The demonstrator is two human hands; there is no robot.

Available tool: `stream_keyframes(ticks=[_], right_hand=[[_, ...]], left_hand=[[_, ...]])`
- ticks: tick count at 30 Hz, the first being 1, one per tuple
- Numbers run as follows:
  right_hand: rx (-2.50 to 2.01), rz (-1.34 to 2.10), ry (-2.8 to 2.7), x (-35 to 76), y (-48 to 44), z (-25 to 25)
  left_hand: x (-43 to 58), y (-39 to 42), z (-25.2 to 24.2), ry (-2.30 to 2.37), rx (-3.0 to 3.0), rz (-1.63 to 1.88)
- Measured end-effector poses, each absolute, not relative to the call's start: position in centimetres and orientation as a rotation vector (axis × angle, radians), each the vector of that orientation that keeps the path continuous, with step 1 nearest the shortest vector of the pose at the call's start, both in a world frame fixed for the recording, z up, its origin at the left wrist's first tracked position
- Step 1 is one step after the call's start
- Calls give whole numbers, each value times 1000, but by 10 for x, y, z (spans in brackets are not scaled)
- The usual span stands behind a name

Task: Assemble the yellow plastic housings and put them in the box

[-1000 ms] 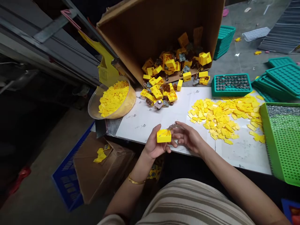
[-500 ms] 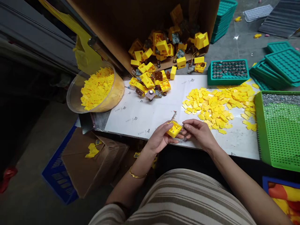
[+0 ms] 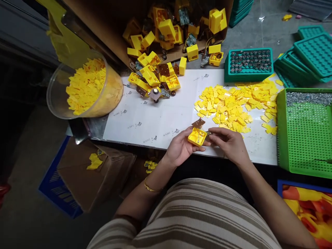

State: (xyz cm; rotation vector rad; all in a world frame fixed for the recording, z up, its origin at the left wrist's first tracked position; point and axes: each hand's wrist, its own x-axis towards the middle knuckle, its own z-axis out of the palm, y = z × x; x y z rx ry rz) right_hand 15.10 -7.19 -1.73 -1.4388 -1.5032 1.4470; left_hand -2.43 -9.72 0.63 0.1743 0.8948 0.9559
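My left hand [image 3: 180,148] grips a small yellow plastic housing [image 3: 197,136] with its hollow side up, near the front edge of the white sheet [image 3: 145,119]. A brown circuit board [image 3: 198,123] hangs off the housing on thin wires. My right hand [image 3: 228,143] is closed beside the housing, its fingertips pinched on a small dark metal part [image 3: 209,132] at the housing's right edge. A scatter of flat yellow plastic chips [image 3: 233,105] lies just beyond my right hand.
A tipped cardboard box [image 3: 171,31] spills several yellow housings at the back. A clear tub [image 3: 85,90] of yellow chips sits left. A teal tray [image 3: 249,64] of metal parts, stacked teal trays [image 3: 303,58] and a green perforated tray [image 3: 303,135] stand right. A carton [image 3: 90,176] sits below.
The housing has been turned hollow side up in my left hand, and my right hand has closed in against it. The view has tilted downward, shifting everything up in the picture.
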Motion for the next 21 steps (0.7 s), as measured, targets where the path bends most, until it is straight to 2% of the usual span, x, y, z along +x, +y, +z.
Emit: stream_keyframes(ticks=[7, 9, 15, 21], right_hand=[[-1384, 1119, -1752, 154, -72, -20], [-1386, 1191, -1666, 155, -72, -22], [-1409, 1689, -1093, 163, -70, -20], [-1363, 1801, -967, 163, -72, -4]], left_hand=[[-21, -100, 7, 837, 242, 947], [-23, -100, 8, 825, 247, 949], [-24, -98, 7, 874, 274, 906], [-21, -103, 1, 1041, 369, 905]])
